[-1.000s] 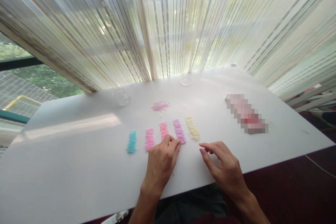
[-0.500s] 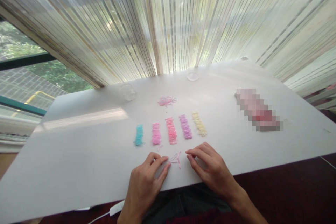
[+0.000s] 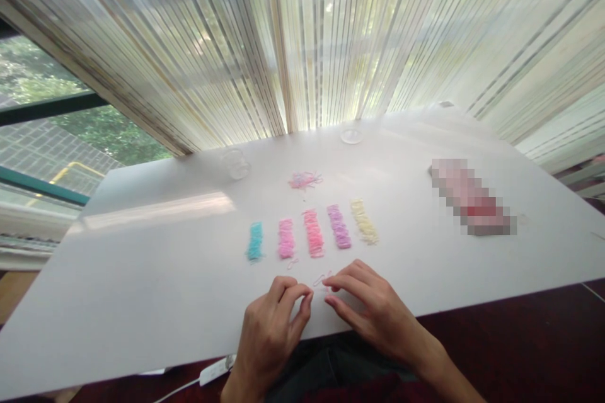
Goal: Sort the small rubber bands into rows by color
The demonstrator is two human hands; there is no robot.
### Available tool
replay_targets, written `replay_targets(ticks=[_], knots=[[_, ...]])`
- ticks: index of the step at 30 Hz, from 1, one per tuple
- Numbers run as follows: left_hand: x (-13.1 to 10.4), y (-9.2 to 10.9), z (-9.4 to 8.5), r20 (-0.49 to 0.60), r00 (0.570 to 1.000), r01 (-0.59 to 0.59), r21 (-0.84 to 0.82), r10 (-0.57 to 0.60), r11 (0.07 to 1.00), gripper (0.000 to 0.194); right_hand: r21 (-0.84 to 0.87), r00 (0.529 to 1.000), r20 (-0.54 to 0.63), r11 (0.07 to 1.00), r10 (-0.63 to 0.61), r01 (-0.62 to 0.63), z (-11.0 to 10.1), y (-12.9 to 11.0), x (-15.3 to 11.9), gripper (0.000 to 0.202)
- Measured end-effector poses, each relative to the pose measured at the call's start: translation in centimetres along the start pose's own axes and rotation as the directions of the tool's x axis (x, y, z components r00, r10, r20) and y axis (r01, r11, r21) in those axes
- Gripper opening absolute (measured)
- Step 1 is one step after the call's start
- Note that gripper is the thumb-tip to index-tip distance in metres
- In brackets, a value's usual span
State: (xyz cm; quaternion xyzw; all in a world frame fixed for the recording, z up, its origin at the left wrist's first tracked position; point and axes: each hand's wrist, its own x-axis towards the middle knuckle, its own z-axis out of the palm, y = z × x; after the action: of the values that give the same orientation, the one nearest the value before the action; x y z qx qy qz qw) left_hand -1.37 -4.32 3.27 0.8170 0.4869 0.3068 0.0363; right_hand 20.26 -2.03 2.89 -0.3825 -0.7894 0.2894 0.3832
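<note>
Several loose pink elastic bands (image 3: 319, 279) lie on the white table near its front edge, between my two hands. My left hand (image 3: 278, 315) is just left of them, its thumb and index fingertip pressed together; whatever is in the pinch is too small to make out. My right hand (image 3: 366, 296) reaches over the bands from the right with thumb and fingers apart, hiding part of them. Beyond the hands run rows of small bands: teal (image 3: 255, 240), pink (image 3: 286, 238), coral (image 3: 312, 233), purple (image 3: 339, 227) and yellow (image 3: 363, 221). A single pink band (image 3: 293, 263) lies below the pink row.
A mixed heap of bands (image 3: 305, 180) sits behind the rows. Two clear containers, a left one (image 3: 236, 164) and a shallow right one (image 3: 351, 136), stand near the curtain (image 3: 321, 44). A blurred pinkish object (image 3: 472, 198) lies on the right. A white power strip (image 3: 216, 370) is below the table edge.
My right hand has moved left over the loose pink bands. My left hand's thumb and index finger have closed together, and both hands are nearer each other. The view has shifted slightly.
</note>
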Motion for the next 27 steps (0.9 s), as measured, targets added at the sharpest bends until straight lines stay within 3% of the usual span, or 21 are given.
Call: replay_targets(ticks=[6,11,19,27], knots=[[0.1,0.5,0.2,-0.063,0.998,-0.021,-0.008,0.021,1.000,0.008,-0.006,0.999,-0.011,0.999,-0.045,0.045,-0.1,0.0,0.5,0.010],[0.3,0.1,0.4,-0.066,0.998,-0.006,0.017,0.007,1.000,0.017,-0.033,0.995,-0.072,0.997,-0.069,0.066,-0.5,0.2,0.5,0.013],[-0.8,-2.9,-0.2,-0.114,0.976,0.209,0.238,-0.187,0.949,0.027,-0.146,0.991,-0.125,0.989,-0.051,0.032,-1.3,1.8,0.7,0.014],[-0.3,-2.9,0.4,-0.056,0.976,0.218,0.226,-0.211,0.949,0.028,-0.222,0.994,-0.100,0.975,-0.039,0.016,-1.6,2.6,1.0,0.016]])
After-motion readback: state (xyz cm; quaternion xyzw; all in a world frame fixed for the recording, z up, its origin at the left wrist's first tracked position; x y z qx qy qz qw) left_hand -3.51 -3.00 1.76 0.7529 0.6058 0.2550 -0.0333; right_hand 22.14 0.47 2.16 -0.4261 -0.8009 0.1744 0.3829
